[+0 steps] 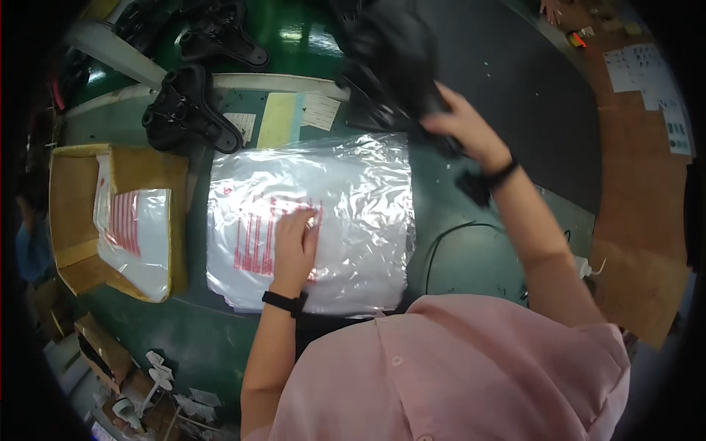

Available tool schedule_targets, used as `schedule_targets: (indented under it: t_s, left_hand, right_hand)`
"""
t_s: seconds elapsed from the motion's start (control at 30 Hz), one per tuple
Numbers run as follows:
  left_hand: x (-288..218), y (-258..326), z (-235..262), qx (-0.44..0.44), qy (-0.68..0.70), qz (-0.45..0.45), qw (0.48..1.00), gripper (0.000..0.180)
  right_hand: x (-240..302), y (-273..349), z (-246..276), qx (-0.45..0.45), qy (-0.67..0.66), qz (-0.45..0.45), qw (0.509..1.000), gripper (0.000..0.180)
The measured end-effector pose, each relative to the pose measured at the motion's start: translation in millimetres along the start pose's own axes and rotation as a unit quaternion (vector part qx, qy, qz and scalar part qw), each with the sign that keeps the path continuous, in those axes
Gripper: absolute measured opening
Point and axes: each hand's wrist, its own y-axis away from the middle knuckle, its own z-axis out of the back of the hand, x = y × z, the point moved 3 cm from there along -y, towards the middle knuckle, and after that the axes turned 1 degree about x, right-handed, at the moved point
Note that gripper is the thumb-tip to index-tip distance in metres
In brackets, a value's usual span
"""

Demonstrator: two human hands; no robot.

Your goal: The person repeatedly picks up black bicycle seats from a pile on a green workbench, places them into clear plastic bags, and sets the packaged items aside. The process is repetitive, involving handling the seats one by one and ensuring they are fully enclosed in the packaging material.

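Observation:
My right hand (471, 128) grips a black bicycle saddle (401, 59), blurred by motion, above the far side of the table. My left hand (296, 242) lies on a stack of clear plastic bags (360, 242) with red printing; its fingers are slightly bent, with the thumb apart. Another black bicycle saddle (187, 110) lies underside up beyond the bags' left corner. Left of the stack stands an open cardboard box (70, 213) with more printed plastic bags (151, 257) inside.
More saddles (220, 33) lie on the green surface past a pale bar (287, 84). Yellow and white papers (279, 121) sit behind the bags. A dark mat (544, 110) covers the far right. A black cable (448, 231) curves near my right arm. Another person's hand (551, 11) shows far right.

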Motion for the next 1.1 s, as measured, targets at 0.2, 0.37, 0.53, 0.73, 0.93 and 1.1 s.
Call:
schedule_targets:
  t_s: [0.2, 0.37, 0.53, 0.73, 0.93, 1.1]
  left_hand:
    - [-90.7, 12.2, -65.8, 0.078, -0.106, -0.029, 0.991, 0.063]
    - [-79.0, 40.1, -121.1, 0.079, -0.223, -0.005, 0.972, 0.055]
    - [-49.9, 41.0, -93.5, 0.083, -0.028, 0.043, 0.995, 0.015]
    - [-35.3, 44.3, -65.9, 0.074, 0.188, 0.206, 0.957, 0.020]
    - [-49.9, 52.8, -54.7, 0.079, 0.389, 0.201, 0.896, 0.000]
    - [-19.1, 58.7, -33.4, -0.005, 0.482, 0.272, 0.833, 0.012]
  right_hand:
    - [-14.7, 254.2, -31.6, -0.073, -0.402, -0.194, 0.892, 0.080]
    - [-74.7, 362.2, -64.2, -0.182, -0.406, -0.217, 0.869, 0.067]
    - [-84.9, 368.9, -74.9, -0.208, -0.422, -0.185, 0.863, 0.044]
    - [-52.8, 352.6, -75.4, -0.178, -0.455, -0.177, 0.854, 0.043]
    - [2.1, 263.3, -138.9, -0.010, -0.442, -0.147, 0.885, 0.059]
    - [-36.7, 184.3, -201.4, -0.031, -0.397, -0.128, 0.908, 0.065]
